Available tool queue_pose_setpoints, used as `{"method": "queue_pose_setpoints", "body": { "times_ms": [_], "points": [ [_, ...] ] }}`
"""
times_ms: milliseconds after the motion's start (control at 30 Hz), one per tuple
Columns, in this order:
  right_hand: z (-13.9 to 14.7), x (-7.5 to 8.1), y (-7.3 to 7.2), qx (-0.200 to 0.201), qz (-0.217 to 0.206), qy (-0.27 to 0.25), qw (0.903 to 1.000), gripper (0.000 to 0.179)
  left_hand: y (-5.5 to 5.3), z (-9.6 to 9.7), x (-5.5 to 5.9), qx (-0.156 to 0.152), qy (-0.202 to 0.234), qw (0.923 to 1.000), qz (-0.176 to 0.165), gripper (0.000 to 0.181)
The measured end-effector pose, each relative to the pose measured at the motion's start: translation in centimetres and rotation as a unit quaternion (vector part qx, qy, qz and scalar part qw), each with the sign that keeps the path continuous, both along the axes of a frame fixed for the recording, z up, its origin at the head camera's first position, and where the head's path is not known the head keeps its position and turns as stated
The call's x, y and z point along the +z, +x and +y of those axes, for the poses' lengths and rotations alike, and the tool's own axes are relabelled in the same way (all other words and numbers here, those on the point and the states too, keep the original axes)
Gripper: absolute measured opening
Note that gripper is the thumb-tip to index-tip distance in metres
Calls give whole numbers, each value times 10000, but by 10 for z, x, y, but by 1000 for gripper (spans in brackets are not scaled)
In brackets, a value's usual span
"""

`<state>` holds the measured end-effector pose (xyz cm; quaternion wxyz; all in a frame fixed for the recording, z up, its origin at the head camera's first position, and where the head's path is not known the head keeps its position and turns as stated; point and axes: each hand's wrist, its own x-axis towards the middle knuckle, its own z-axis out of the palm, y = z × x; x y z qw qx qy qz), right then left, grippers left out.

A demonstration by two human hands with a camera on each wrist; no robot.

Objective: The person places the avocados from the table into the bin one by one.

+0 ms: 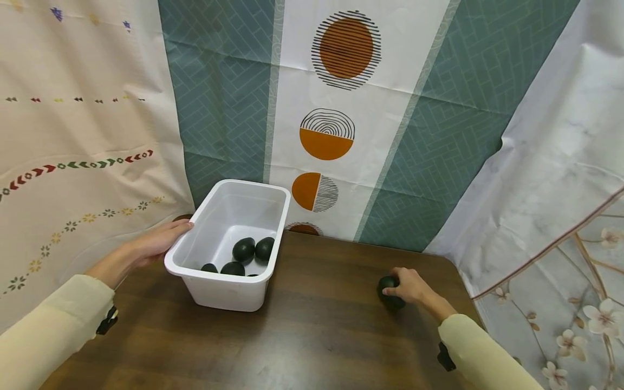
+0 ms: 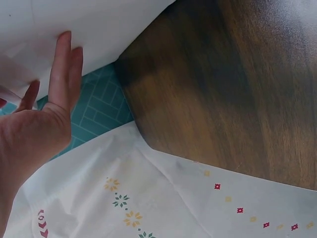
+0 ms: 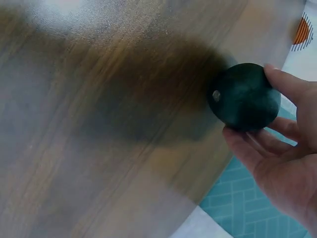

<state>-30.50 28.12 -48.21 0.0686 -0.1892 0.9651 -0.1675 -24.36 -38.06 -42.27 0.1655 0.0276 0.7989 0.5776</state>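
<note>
A white plastic tub (image 1: 224, 290) stands on the left of the wooden table, with several dark green avocados (image 1: 244, 249) on its floor. My left hand (image 1: 158, 241) holds it by the left rim. In the left wrist view, that hand (image 2: 44, 119) has some fingers stretched along the tub's outer wall (image 2: 99, 29). Over on the right, my right hand (image 1: 408, 286) grips one more avocado (image 1: 388, 292) low at the table surface. The right wrist view shows this avocado (image 3: 245, 96), stem scar visible, between thumb and fingers of the hand (image 3: 282, 163).
The brown wooden table (image 1: 322, 325) stretches between the tub and my right hand. Behind it hangs a patterned curtain (image 1: 229, 108). Cream cloth (image 1: 97, 124) bounds the left side, and a floral white cloth (image 1: 560, 303) the right.
</note>
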Motion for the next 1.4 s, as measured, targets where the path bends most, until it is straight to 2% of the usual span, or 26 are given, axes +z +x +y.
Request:
{"method": "queue_pose_setpoints", "body": {
  "times_ms": [367,500,700,933,1233,1400],
  "points": [
    [2,1,-6,127,-327,25,9994,45,-3,0,-2,-117,-134,9998,13,66],
    [-3,4,-11,101,-562,218,9981,44,-5,0,-1,-119,-155,9998,-24,67],
    [-13,15,-19,8,-819,646,9945,55,-6,3,1,-233,-59,9997,23,69],
    [-19,16,-22,-70,-815,661,9945,57,-1,1,0,-86,-119,9999,-30,71],
    [-22,13,-17,-43,-672,653,9956,61,1,-1,-2,-94,-64,9999,23,73],
    [-22,12,-13,-56,-549,585,9968,50,0,0,-2,-81,-93,9999,31,74]
  ]
}}
